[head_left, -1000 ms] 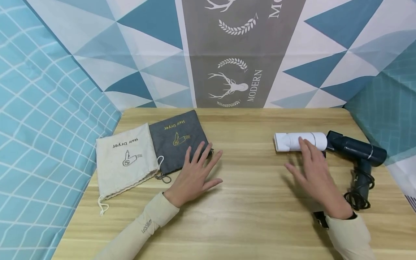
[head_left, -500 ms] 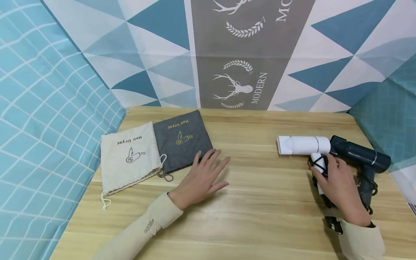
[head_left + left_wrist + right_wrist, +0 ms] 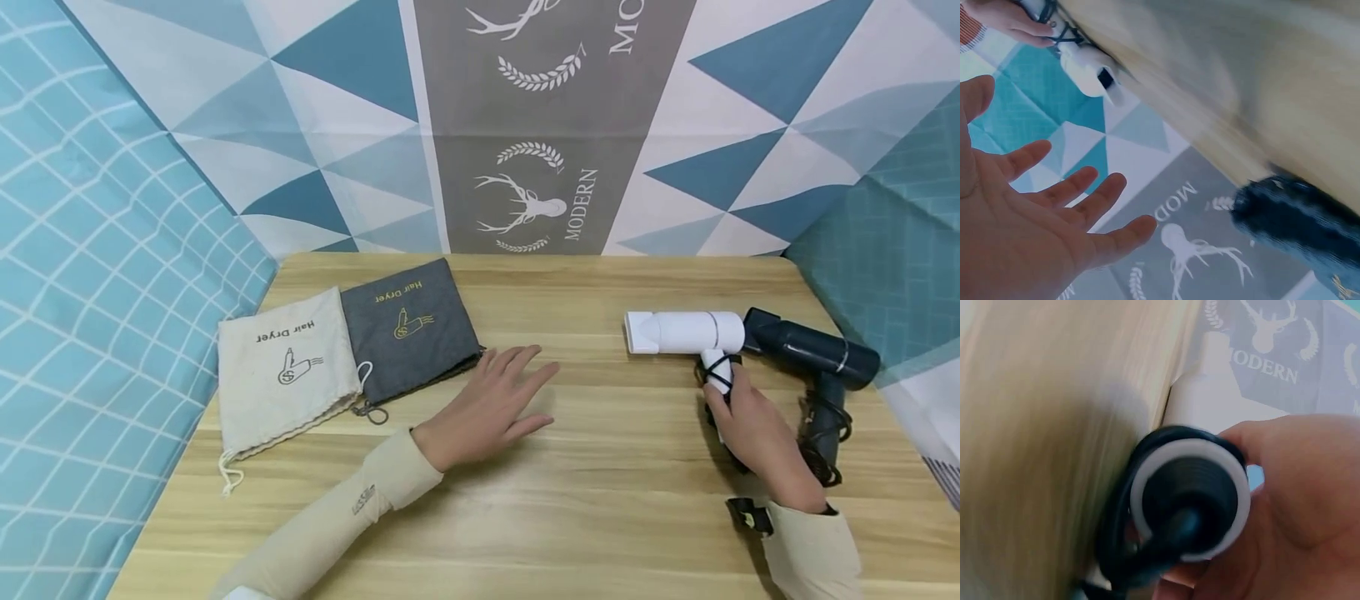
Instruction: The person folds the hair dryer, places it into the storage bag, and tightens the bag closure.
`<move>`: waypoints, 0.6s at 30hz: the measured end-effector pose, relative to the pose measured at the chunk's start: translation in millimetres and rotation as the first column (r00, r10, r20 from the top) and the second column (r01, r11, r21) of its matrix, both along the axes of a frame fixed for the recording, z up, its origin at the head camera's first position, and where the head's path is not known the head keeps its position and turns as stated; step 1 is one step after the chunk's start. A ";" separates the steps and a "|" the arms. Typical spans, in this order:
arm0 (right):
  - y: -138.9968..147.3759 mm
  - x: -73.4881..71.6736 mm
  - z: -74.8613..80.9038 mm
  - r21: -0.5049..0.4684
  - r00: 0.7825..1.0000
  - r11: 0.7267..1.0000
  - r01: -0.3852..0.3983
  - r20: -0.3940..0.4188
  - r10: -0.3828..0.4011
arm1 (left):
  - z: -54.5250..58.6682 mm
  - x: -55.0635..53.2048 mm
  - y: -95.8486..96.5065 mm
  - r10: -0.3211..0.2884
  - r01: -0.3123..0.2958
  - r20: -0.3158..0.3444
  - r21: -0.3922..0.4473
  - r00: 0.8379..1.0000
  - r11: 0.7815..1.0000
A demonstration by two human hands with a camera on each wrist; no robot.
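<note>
A white hair dryer with a black cord wound on its handle lies at the right of the table. My right hand grips that handle; in the right wrist view the handle's round end shows between thumb and fingers. My left hand is held over the table with fingers spread and nothing in them, near the corner of a dark grey drawstring bag. Beside that bag lies a cream drawstring bag. Both are printed "Hair Dryer" with a dryer picture.
A black hair dryer, cord wrapped on its handle, lies just right of the white one. The wooden table ends at a patterned cloth backdrop, with a blue checked cloth along the left side.
My right hand has come down from over the white dryer's barrel to its handle and taken hold of it. My left hand has moved slightly right, off the grey bag.
</note>
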State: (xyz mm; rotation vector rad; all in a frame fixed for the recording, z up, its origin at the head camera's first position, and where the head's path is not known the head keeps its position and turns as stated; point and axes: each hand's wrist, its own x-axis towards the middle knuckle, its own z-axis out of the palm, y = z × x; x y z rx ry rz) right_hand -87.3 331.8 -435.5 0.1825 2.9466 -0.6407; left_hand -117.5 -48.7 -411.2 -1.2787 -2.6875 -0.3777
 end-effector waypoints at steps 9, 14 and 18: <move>1.1 0.9 -3.1 -0.024 1.000 1.000 -0.003 0.019 0.003 | 17.0 -17.8 43.8 -0.094 0.096 0.086 -0.025 0.992 0.995; 0.9 -0.1 -4.6 -0.035 1.000 0.999 -0.002 0.012 0.003 | 23.3 -31.6 70.0 -0.111 0.116 0.101 -0.045 0.989 0.992; 1.8 -0.4 -4.0 -0.029 1.000 1.000 0.000 0.005 0.001 | 27.7 -41.4 91.9 -0.117 0.125 0.100 -0.078 0.988 0.989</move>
